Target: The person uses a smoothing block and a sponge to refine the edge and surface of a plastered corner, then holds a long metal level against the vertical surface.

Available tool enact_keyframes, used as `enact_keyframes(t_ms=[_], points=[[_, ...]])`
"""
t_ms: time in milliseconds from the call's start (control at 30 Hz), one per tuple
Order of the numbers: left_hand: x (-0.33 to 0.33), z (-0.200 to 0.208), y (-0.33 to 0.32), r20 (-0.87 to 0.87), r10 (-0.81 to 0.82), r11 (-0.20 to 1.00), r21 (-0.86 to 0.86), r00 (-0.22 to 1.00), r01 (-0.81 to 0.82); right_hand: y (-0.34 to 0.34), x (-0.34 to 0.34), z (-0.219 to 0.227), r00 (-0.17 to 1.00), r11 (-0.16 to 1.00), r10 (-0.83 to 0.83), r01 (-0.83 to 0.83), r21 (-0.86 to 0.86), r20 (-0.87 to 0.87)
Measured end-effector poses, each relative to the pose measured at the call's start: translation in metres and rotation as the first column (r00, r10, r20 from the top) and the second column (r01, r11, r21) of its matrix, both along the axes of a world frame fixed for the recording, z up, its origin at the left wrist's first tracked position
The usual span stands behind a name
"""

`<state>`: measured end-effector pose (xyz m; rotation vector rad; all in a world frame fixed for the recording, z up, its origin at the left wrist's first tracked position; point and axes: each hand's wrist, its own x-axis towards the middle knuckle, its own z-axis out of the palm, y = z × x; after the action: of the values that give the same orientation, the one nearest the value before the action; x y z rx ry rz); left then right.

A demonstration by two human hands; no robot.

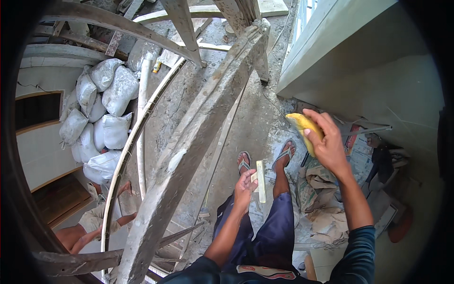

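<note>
My right hand [324, 139], raised at the right by the wall, is closed round a yellow sponge [300, 124] with a greyish edge. Its fingers lie over the top, and the palm hides part of it. Lower down, in front of my legs, my left hand [243, 187] grips a pale hand float [261, 182], seen nearly edge-on. The float's flat, narrow face stands upright, and its short handle runs into my fingers. The two hands are well apart.
A mortar-smeared beam [189, 137] slants across the left of my body. Beyond it are white sacks [118, 90], a long pale pipe [142, 142] and another person's leg [125, 218]. A plastered wall [378, 71] rises at right, with crumpled sacking [319, 184] near its foot.
</note>
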<state>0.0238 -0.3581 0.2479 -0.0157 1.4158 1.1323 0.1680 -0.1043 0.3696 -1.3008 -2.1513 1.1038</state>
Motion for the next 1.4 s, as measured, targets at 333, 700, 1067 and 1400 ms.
enact_keyframes(t_ms=[333, 700, 1067, 1400], points=[[0.007, -0.097, -0.039, -0.011, 0.059, 0.975, -0.215, 0.998, -0.06, 0.021, -0.049, -0.453, 0.403, -0.016, -0.913, -0.176, -0.984, -0.057], [0.032, -0.182, -0.065, 0.082, -0.126, 0.932, -0.333, 0.989, 0.147, 0.076, -0.102, -0.595, -0.115, 0.069, -0.993, -0.333, -0.941, -0.032], [0.009, -0.181, -0.038, 0.109, -0.083, 0.926, -0.36, 0.991, 0.117, 0.11, -0.087, -0.642, -0.543, 0.326, -0.839, -0.466, -0.822, -0.025], [0.002, -0.182, -0.032, 0.091, -0.134, 0.917, -0.366, 0.987, 0.158, 0.074, -0.11, -0.487, -0.366, 0.583, -0.799, -0.663, -0.469, -0.477]])
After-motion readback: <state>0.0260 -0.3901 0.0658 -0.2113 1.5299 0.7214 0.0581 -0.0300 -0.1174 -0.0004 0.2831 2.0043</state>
